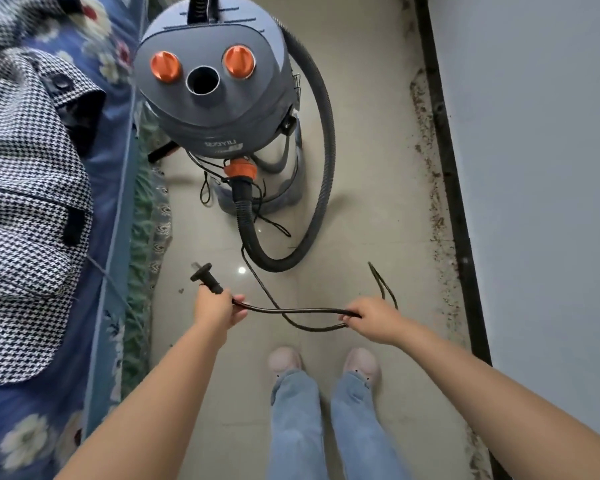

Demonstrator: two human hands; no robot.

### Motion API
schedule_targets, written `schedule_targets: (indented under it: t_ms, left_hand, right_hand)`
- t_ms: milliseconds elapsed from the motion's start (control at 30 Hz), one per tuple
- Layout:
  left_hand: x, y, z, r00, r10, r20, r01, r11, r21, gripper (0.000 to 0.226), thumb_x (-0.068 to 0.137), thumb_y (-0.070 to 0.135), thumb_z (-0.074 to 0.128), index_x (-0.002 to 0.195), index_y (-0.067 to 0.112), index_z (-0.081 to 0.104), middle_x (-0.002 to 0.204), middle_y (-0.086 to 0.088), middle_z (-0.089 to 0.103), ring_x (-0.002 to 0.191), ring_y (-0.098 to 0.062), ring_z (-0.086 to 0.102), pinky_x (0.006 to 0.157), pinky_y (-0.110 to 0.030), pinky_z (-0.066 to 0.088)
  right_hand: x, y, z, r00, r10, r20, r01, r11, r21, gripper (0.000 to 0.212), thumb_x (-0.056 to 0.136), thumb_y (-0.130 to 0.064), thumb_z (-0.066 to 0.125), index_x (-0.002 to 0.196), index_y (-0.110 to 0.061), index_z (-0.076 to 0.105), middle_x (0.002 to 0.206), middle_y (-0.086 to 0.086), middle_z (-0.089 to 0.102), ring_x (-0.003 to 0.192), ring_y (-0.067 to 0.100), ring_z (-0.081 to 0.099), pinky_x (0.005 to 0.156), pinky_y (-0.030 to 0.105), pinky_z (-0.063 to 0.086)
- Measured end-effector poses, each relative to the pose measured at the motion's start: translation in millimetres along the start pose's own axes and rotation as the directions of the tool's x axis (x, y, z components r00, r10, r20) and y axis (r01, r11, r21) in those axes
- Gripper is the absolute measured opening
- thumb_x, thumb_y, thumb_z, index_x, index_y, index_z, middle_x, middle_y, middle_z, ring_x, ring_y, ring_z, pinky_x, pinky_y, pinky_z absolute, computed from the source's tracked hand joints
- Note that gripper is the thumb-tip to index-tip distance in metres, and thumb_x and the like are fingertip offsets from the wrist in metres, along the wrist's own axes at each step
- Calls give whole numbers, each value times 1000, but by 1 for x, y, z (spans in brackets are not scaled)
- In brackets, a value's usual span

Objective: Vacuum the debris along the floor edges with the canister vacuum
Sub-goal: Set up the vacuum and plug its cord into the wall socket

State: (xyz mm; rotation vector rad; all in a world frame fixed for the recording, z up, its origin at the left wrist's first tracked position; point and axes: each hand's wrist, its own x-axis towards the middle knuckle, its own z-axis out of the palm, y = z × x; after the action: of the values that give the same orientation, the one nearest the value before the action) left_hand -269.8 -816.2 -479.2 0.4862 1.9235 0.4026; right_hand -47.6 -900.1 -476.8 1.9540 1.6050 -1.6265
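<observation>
Nearest the shoes (pixel 323 363), on the tiled floor (pixel 371 174): both hands out in front, sharing one black power cord (pixel 291 310). Left hand (pixel 217 308) clenched just behind the plug (pixel 207 278), prongs pointing up and away; right hand (pixel 373 318) pinching the cord farther along, with a slack loop sagging between the two grips and a loose end curling beyond the right hand. Cord: light, limp, likely to kink and tangle; best held at the moulded plug body, never tugged by the wire itself.

Beyond the hands, straight ahead of the shoes: the vacuum (pixel 215 98), upright, grey lid with two orange knobs and an open port between them, steel drum below. Probably heavy and top-weighted; better rolled than lifted, steered by the handle on top, which is mostly cut off at the frame edge. Ribbed grey hose (pixel 323 161) plugged into the orange collar low on the drum, looping round the vacuum's right side; springy, stiff enough to pull the drum along if yanked, so best gripped near its rigid end, not visible here.

Right of the vacuum: debris (pixel 430 188), a dark crumbly band hugging the black skirting (pixel 447 161) under the wall. Dry and loose by the look, easily scattered.

Left of the vacuum: bed (pixel 115 188) with checked fabric and floral sheet.

Suction not yet begun, by all signs; plugging in comes first.
</observation>
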Motion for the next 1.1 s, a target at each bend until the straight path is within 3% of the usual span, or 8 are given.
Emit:
schedule_targets:
  t_ms: [67, 200, 367, 467, 633, 767, 933, 1100]
  left_hand:
    - [11, 2, -28, 997, 71, -41, -72, 997, -32, 12, 97, 0, 35, 104, 9, 32, 74, -8, 51, 62, -15, 53, 34, -14, 46]
    - [23, 14, -57, 971, 233, -62, -231, 972, 31, 17, 96, -2, 36, 104, 13, 35, 71, -8, 48, 61, -15, 52, 37, -13, 47]
    - [53, 32, -94, 935, 354, -26, -348, 930, 120, 15, 96, 1, 38, 105, 11, 45, 69, -5, 49, 61, -13, 52, 44, -14, 50]
    - [75, 43, -108, 890, 455, -29, -435, 866, 249, 11, 96, 6, 41, 101, 10, 50, 71, -4, 54, 67, -21, 56, 68, -36, 56]
    - [112, 64, -96, 836, 522, 168, -485, 561, 671, 33, 96, 7, 39, 126, 14, 47, 100, -17, 59, 90, -34, 54, 71, -34, 39]
    - [151, 70, -56, 871, 413, 265, -448, 447, 774, 33, 94, 1, 36, 126, 5, 46, 110, -21, 57, 102, -35, 53, 72, -33, 35]
    - [224, 69, 2, 897, 354, 264, -397, 382, 835, 34, 92, -3, 35, 124, 0, 44, 113, -22, 53, 104, -37, 52, 72, -34, 36]
    - [295, 53, 47, 879, 383, 284, -413, 312, 856, 30, 93, 2, 38, 116, 4, 57, 102, -17, 55, 100, -35, 55, 77, -38, 43]
  right_hand:
    - [16, -20, 24, 999, -16, 34, 17, 999, -47, 25, 96, -11, 42, 95, -12, 67, 97, 8, 66, 100, 24, 57, 65, 25, 36]
    - [42, -32, 44, 999, 43, 31, -40, 996, -83, 34, 96, -9, 41, 126, -5, 56, 132, 11, 56, 123, 24, 50, 96, 24, 35]
    - [76, -63, 37, 996, 86, 21, -83, 989, -119, 33, 96, -7, 40, 122, -2, 58, 131, 12, 57, 121, 25, 51, 91, 24, 36]
    - [101, -78, 21, 996, 88, -24, -90, 990, -107, 31, 95, -8, 42, 119, -1, 60, 127, 13, 60, 119, 26, 53, 91, 25, 38]
    - [133, -96, -20, 992, 98, -78, -102, 993, -56, 30, 95, -8, 43, 117, 0, 61, 123, 13, 62, 116, 26, 54, 87, 25, 39]
    - [171, -91, -49, 983, 135, -123, -112, 978, 177, 26, 94, -1, 42, 108, 4, 63, 107, 22, 65, 92, 25, 57, 68, 26, 44]
    - [245, -73, -60, 968, 221, -117, -141, 868, 477, 22, 94, -1, 43, 82, -12, 58, 74, 4, 58, 69, 14, 53, 62, 19, 40]
    - [316, -55, -37, 953, 285, -102, -157, 752, 640, 16, 89, 2, 49, 84, -7, 61, 83, 10, 58, 76, 20, 53, 67, 22, 42]
